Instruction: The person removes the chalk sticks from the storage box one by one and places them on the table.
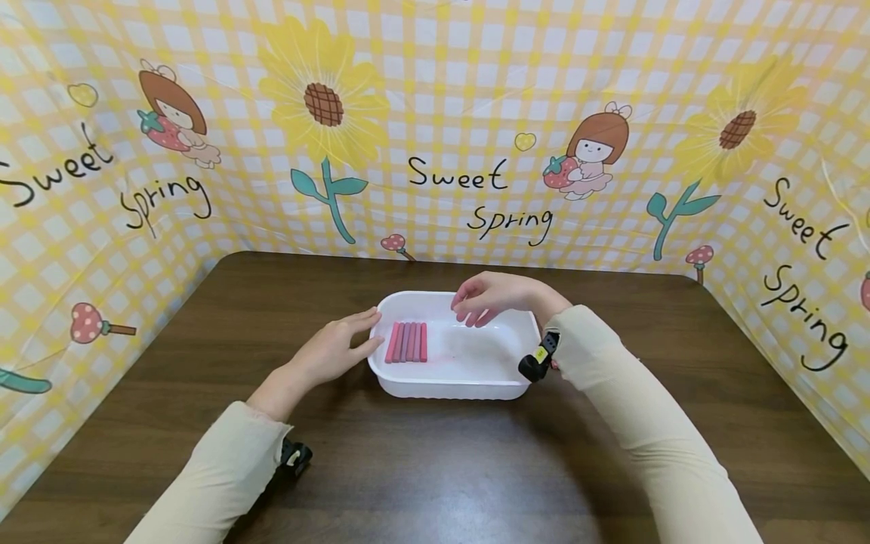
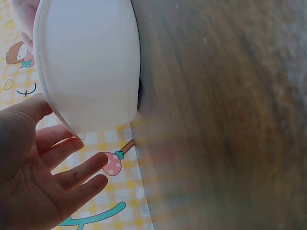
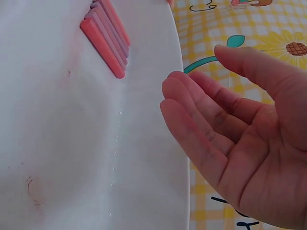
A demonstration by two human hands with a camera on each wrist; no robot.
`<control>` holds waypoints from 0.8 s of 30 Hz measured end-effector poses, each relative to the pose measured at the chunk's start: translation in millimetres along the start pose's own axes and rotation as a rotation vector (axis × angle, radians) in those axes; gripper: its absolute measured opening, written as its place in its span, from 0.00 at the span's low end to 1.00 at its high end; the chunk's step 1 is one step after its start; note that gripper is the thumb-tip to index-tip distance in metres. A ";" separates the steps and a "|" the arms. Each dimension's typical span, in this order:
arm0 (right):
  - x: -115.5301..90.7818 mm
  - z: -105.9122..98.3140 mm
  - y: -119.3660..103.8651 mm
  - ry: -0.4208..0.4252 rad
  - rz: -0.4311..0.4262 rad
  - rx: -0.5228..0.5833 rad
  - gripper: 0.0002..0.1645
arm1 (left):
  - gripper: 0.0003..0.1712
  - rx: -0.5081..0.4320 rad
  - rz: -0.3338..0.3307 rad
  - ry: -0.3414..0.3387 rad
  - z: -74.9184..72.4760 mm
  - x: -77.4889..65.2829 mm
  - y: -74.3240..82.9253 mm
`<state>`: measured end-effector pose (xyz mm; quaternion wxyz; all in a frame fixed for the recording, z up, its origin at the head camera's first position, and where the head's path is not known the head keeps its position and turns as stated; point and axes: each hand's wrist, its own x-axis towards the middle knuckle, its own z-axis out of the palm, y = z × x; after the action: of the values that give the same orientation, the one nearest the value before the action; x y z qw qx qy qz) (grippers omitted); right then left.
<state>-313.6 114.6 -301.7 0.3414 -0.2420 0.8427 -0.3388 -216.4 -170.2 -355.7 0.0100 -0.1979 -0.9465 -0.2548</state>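
Observation:
A white plastic tub [image 1: 451, 389] with rounded corners sits on the table. At its left end, several pink and mauve chalk-like sticks [image 1: 406, 342] lie side by side in a row; the right wrist view shows their ends [image 3: 108, 40] close to the tub's wall. My left hand [image 1: 331, 349] rests at the left rim, its thumb and fingertips touching the edge, fingers fairly straight. Over the far right part of the tub hovers my right hand [image 1: 492, 296], fingers loosely bent. Nothing shows between its thumb and fingers in the right wrist view.
Faint reddish smudges [image 3: 36, 191] mark the tub's floor. A small reddish thing [image 1: 554, 365] peeks out beside the right wrist, mostly hidden by the sleeve. The brown wooden table [image 1: 421, 468] ends at a yellow checked cloth [image 1: 442, 98] behind and at both sides.

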 end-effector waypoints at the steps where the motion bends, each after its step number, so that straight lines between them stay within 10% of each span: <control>1: 1.6 0.1 -0.1 -0.005 0.004 0.002 0.23 | 0.30 0.001 -0.002 -0.001 0.0 0.0 -0.1; 24: 37.0 10.6 -0.1 -0.102 0.079 -0.005 0.19 | 0.31 0.003 -0.004 -0.002 -0.2 0.1 -0.2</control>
<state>-329.7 86.5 -322.5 0.3964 -0.2265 0.8338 -0.3104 -216.5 -170.4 -355.7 0.0089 -0.1964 -0.9472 -0.2533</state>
